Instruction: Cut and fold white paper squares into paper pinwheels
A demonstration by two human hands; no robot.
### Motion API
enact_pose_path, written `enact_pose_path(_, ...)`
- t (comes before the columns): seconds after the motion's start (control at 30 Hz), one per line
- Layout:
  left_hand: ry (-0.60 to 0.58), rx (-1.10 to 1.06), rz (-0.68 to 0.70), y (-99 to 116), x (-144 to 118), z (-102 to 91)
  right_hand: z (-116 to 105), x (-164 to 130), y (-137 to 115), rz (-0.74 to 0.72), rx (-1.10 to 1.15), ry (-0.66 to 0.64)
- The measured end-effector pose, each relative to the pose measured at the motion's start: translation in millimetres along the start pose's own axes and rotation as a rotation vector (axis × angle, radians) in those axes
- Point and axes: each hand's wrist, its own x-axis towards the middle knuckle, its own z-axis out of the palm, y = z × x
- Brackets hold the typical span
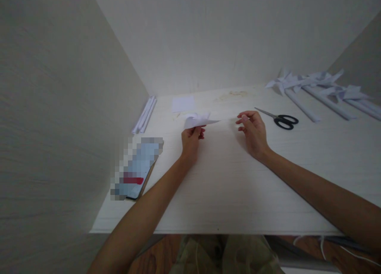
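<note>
white folded paper (pixel 198 121) pinched in the left hand (pixel 191 141) above mid-desk (pixel 226 186); right hand (pixel 253 133) loosely curled, empty, just beside. scissors (pixel 281 119) lie toward the right edge.

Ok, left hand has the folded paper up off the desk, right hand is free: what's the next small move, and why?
Probably bring the right hand across to pinch the folded paper's free pointed tip. Only the left hand grips it, at one end, and the tip points toward the open right fingers.
</note>
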Motion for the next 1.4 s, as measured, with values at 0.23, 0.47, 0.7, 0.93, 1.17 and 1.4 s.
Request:
enact_pose_path(0.23, -0.082, -0.082, -0.062, 0, -1, 1.8, 0, -2, -2, 0.058, 0.013, 0.005)
enact_pose_path(0.47, -0.184, -0.174, -0.123, -4, -2, 2.7, 1, -5, -6, 0.124, 0.023, -0.002)
enact_pose_path(0.7, -0.289, -0.239, -0.02, 3, -8, 3.5, 7, -11, -12, 0.23, 0.146, -0.201)
enact_pose_path(0.93, -0.438, -0.238, -0.015, 7, -14, 6.1, 8, -15, -20, 0.487, 0.329, -0.488)
enact_pose_path(1.17, -0.488, -0.131, -0.085, 5, -13, 6.3, 4, -12, -19, 0.612, 0.401, -0.578)
enact_pose_path(1.4, -0.529, -0.097, -0.113, 9, -13, 4.2, -4, -8, -15, 0.685, 0.43, -0.607)
